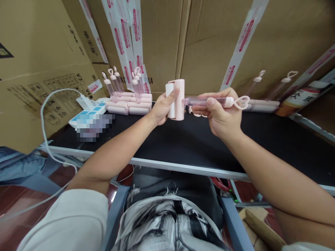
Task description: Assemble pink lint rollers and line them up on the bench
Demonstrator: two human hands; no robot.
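My left hand (165, 106) is closed round a lint roller head (179, 100), with a pink cover and a white roll, held upright above the black tabletop. Its thumb presses near the top; the other fingers are mostly hidden behind. A clear pink handle (202, 101) with a heart-shaped loop lies level in my right hand (222, 111), gripped between thumb and fingers. The handle's narrow end meets the side of the pink cover; how far it goes in cannot be made out. Small pale pink pieces (200, 113) lie on the table behind my right fingers.
Several pink lint rollers (131, 104) with upright handles stand at the back left, and more rollers (264, 105) at the back right beside a bottle (300, 97). A power strip (90, 112) with a white cable (44, 115) is at left. Cardboard (209, 45) walls the back.
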